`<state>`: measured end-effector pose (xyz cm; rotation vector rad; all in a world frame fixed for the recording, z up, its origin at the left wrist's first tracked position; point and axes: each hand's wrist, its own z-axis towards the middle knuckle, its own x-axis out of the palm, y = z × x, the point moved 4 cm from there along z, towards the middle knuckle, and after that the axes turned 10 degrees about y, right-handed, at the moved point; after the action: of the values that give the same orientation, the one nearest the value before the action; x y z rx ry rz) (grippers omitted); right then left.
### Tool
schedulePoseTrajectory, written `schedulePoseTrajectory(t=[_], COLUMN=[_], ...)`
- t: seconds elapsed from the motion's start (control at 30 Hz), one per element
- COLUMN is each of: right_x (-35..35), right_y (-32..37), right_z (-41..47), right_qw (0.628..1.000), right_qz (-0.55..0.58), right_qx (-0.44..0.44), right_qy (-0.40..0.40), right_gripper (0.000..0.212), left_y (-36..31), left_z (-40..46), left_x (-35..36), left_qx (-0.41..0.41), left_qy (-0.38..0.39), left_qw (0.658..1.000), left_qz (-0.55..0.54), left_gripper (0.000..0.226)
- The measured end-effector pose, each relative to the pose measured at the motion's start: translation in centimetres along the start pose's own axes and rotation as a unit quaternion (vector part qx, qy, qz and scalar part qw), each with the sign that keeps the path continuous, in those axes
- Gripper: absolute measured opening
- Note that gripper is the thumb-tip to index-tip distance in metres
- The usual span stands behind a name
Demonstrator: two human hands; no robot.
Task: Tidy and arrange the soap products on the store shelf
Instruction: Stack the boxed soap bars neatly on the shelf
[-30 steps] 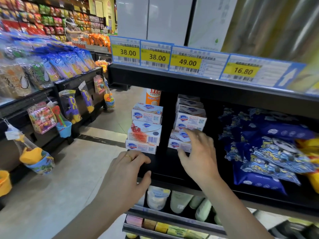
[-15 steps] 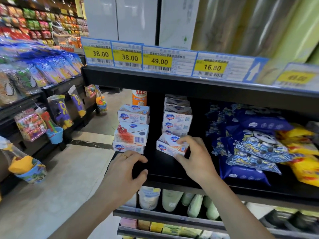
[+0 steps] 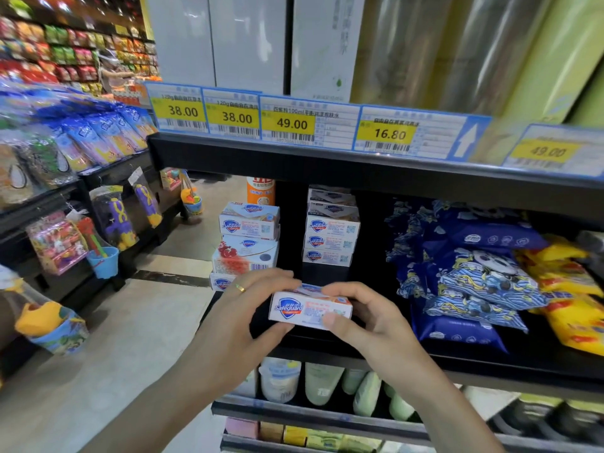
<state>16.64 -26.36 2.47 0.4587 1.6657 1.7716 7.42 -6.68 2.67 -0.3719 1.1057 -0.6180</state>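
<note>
Head view: both hands (image 3: 327, 325) grasping soap box (image 3: 309, 308); soap stacks (image 3: 331, 237) behind, blue packets (image 3: 470, 282) right.

A shop: price labels (image 3: 292, 123) front stocked shelves (image 3: 359, 165).

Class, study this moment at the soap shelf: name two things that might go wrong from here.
1. The soap box is held in front of the shelf edge by both the left hand and the right hand; a slip could drop it to the floor.
2. The left stack sits unevenly at the shelf's end; a nudge might topple it.
</note>
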Motion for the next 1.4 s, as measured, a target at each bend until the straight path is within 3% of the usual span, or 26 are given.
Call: schedulePoseTrajectory(t=[0.27,0.4,0.53,0.8,1.07,1.23,1.4], right_x=[0.2,0.4,0.8,1.3,2.4,2.3,2.4], right_y=[0.1,0.6,1.0,1.1,1.3,1.3,1.2], right_z=[-0.7,-1.0,-1.3,-1.8,-1.7,-1.4,-1.2], right_qw=[1.0,1.0,0.999,0.976,0.96,0.979,0.993], right_qz=[-0.008,0.001,-0.051,-0.203,-0.263,-0.179,-0.1], right_qx=[0.013,-0.003,-0.015,-0.078,-0.097,-0.097,-0.068], right_qy=[0.007,-0.008,-0.011,-0.029,0.005,-0.001,0.0], right_gripper=[0.031,0.038,0.058,0.108,0.096,0.064,0.062], left_y=[-0.1,0.3,0.2,0.6,0.2,0.8,1.5], left_z=[-0.6,-0.8,-0.6,-0.3,0.1,0.0,-0.3], left_x=[-0.2,0.0,0.0,0.8,0.3,0.1,0.2], left_qx=[-0.022,-0.06,-0.085,-0.163,-0.223,-0.26,-0.279], left_qy=[-0.014,-0.005,-0.005,0.035,0.026,0.04,0.038], left_qw=[0.999,0.987,0.957,0.9,0.892,0.883,0.87], left_qz=[-0.047,-0.148,-0.278,-0.402,-0.393,-0.388,-0.405], left_gripper=[0.059,0.048,0.042,0.052,0.027,0.028,0.032])
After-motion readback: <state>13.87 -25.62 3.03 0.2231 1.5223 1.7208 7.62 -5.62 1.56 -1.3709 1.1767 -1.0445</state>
